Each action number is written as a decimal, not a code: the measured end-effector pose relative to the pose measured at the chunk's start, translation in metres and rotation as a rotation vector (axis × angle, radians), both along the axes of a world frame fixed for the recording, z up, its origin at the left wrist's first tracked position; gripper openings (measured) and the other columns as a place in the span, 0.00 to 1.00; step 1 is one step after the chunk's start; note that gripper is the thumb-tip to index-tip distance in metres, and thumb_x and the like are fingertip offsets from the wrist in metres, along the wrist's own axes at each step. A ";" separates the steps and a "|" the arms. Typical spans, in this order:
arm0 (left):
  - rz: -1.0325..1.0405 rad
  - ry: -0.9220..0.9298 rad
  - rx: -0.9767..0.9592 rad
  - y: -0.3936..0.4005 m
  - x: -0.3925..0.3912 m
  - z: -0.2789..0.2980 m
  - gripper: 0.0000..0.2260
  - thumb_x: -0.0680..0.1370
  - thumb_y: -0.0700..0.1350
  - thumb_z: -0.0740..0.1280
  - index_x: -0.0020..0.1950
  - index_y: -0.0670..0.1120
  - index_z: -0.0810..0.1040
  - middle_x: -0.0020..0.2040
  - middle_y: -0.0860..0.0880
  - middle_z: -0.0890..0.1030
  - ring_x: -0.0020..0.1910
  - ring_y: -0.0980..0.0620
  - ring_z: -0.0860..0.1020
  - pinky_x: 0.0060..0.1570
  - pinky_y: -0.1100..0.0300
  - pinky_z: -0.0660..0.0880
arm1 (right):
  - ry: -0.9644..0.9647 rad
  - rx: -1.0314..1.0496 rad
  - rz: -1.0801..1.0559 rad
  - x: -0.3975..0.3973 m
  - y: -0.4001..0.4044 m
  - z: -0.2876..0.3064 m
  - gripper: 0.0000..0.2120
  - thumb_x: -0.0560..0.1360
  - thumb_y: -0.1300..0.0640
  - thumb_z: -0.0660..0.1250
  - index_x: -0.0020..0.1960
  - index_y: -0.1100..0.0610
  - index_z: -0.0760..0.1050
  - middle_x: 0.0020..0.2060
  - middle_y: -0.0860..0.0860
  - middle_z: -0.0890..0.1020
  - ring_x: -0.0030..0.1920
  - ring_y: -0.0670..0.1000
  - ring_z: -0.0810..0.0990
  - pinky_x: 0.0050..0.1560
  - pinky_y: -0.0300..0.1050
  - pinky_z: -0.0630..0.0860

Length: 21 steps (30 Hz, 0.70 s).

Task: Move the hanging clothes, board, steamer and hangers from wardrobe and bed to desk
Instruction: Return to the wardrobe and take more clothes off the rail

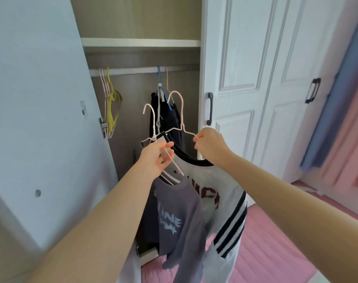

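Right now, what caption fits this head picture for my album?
Two hands lift shirts on pink hangers from the wardrobe.

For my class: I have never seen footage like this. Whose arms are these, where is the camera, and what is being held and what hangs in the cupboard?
The camera sits on a person's head, looking forward and down, so the two bare arms are the wearer's own. There is only this one view. The left hand holds a pink wire hanger carrying a purple-grey T-shirt. The right hand pinches the end of a second pink hanger carrying a grey shirt with a black collar and striped sleeve. Both hangers are off the rail of the open wardrobe. On the rail hang empty pink and yellow hangers at the left and dark clothes on a blue hanger. Below lies pink bedding.
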<state>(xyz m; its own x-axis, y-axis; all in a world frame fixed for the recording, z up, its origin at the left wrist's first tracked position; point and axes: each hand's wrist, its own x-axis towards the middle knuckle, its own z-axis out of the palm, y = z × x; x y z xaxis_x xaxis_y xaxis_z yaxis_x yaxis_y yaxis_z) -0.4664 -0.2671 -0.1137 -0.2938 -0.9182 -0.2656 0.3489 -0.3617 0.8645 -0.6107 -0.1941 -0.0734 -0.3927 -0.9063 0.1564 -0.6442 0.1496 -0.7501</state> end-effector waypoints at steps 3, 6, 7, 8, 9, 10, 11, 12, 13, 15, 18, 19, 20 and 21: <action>-0.019 -0.009 -0.049 0.044 0.012 -0.004 0.08 0.79 0.39 0.65 0.57 0.41 0.76 0.48 0.45 0.82 0.45 0.50 0.80 0.40 0.57 0.79 | -0.150 -0.015 -0.034 0.004 0.046 0.005 0.16 0.76 0.64 0.55 0.59 0.61 0.76 0.43 0.57 0.78 0.34 0.53 0.71 0.33 0.45 0.71; -0.051 -0.055 -0.091 0.086 0.024 0.000 0.08 0.79 0.37 0.64 0.57 0.39 0.76 0.48 0.43 0.82 0.43 0.49 0.82 0.40 0.56 0.80 | -0.296 -0.030 -0.045 0.010 0.091 0.011 0.16 0.76 0.62 0.58 0.60 0.54 0.76 0.34 0.50 0.72 0.30 0.49 0.67 0.27 0.39 0.64; -0.053 -0.067 -0.099 0.099 0.028 0.002 0.08 0.78 0.36 0.65 0.57 0.39 0.76 0.48 0.42 0.83 0.43 0.48 0.82 0.38 0.56 0.81 | -0.290 -0.032 -0.036 0.013 0.106 0.012 0.14 0.76 0.61 0.58 0.58 0.54 0.78 0.32 0.50 0.70 0.31 0.50 0.65 0.27 0.40 0.63; -0.059 -0.070 -0.107 0.111 0.031 0.004 0.07 0.78 0.36 0.65 0.56 0.38 0.76 0.49 0.42 0.83 0.43 0.48 0.83 0.37 0.57 0.81 | -0.277 -0.034 -0.035 0.016 0.120 0.014 0.12 0.77 0.60 0.59 0.56 0.56 0.79 0.31 0.51 0.69 0.32 0.50 0.64 0.28 0.40 0.63; -0.072 -0.070 -0.116 0.123 0.033 0.006 0.07 0.78 0.36 0.66 0.55 0.38 0.76 0.48 0.42 0.83 0.43 0.48 0.83 0.36 0.57 0.81 | -0.267 -0.037 -0.043 0.019 0.133 0.016 0.11 0.77 0.59 0.60 0.54 0.58 0.79 0.32 0.52 0.69 0.33 0.51 0.64 0.29 0.41 0.63; -0.091 -0.070 -0.124 0.136 0.036 0.008 0.06 0.78 0.36 0.66 0.54 0.38 0.77 0.48 0.42 0.83 0.43 0.48 0.84 0.36 0.57 0.81 | -0.261 -0.035 -0.057 0.020 0.143 0.018 0.12 0.77 0.59 0.61 0.55 0.62 0.79 0.33 0.54 0.69 0.34 0.52 0.64 0.30 0.42 0.64; -0.115 -0.072 -0.130 0.148 0.038 0.010 0.06 0.78 0.36 0.66 0.54 0.38 0.77 0.47 0.42 0.83 0.42 0.48 0.84 0.37 0.57 0.81 | -0.266 -0.030 -0.070 0.020 0.152 0.018 0.13 0.77 0.59 0.61 0.56 0.65 0.77 0.35 0.55 0.71 0.34 0.52 0.65 0.30 0.41 0.64; -0.138 -0.074 -0.133 0.159 0.041 0.011 0.07 0.77 0.36 0.66 0.54 0.37 0.77 0.47 0.42 0.83 0.42 0.48 0.84 0.38 0.57 0.81 | -0.268 -0.015 -0.081 0.020 0.160 0.018 0.14 0.76 0.59 0.62 0.56 0.67 0.76 0.36 0.55 0.72 0.34 0.52 0.67 0.31 0.41 0.66; -0.161 -0.077 -0.134 0.170 0.042 0.012 0.08 0.77 0.36 0.66 0.55 0.37 0.77 0.47 0.42 0.83 0.42 0.48 0.84 0.38 0.57 0.81 | -0.266 0.006 -0.090 0.020 0.169 0.019 0.14 0.76 0.58 0.62 0.55 0.68 0.76 0.37 0.54 0.74 0.34 0.51 0.69 0.32 0.39 0.68; -0.204 -0.084 -0.132 0.191 0.045 0.011 0.09 0.77 0.36 0.66 0.56 0.36 0.76 0.47 0.42 0.83 0.42 0.48 0.84 0.38 0.57 0.81 | -0.232 0.046 -0.095 0.022 0.186 0.019 0.13 0.77 0.55 0.63 0.50 0.66 0.75 0.35 0.53 0.73 0.34 0.50 0.70 0.31 0.39 0.71; -0.244 -0.107 -0.118 0.218 0.051 0.007 0.07 0.77 0.35 0.67 0.55 0.36 0.77 0.47 0.41 0.83 0.42 0.47 0.85 0.39 0.56 0.82 | -0.145 0.082 -0.104 0.030 0.213 0.013 0.12 0.76 0.51 0.65 0.40 0.58 0.68 0.29 0.52 0.64 0.32 0.52 0.65 0.31 0.41 0.70; -0.252 -0.119 -0.112 0.226 0.055 0.005 0.07 0.77 0.35 0.67 0.54 0.36 0.78 0.47 0.41 0.84 0.42 0.47 0.85 0.40 0.56 0.82 | -0.121 0.090 -0.113 0.033 0.221 0.010 0.14 0.75 0.52 0.66 0.38 0.58 0.66 0.28 0.52 0.63 0.31 0.52 0.65 0.30 0.41 0.71; -0.262 -0.129 -0.104 0.235 0.058 0.003 0.07 0.77 0.35 0.67 0.54 0.37 0.78 0.47 0.41 0.84 0.42 0.47 0.85 0.40 0.56 0.82 | -0.115 0.095 -0.125 0.036 0.230 0.008 0.14 0.75 0.53 0.67 0.38 0.59 0.67 0.29 0.52 0.64 0.32 0.52 0.66 0.29 0.40 0.71; -0.270 -0.134 -0.098 0.244 0.062 0.001 0.07 0.77 0.35 0.67 0.54 0.37 0.78 0.47 0.41 0.83 0.42 0.47 0.85 0.40 0.56 0.82 | -0.126 0.097 -0.133 0.040 0.240 0.005 0.12 0.75 0.54 0.67 0.39 0.61 0.70 0.30 0.54 0.67 0.33 0.53 0.68 0.28 0.40 0.72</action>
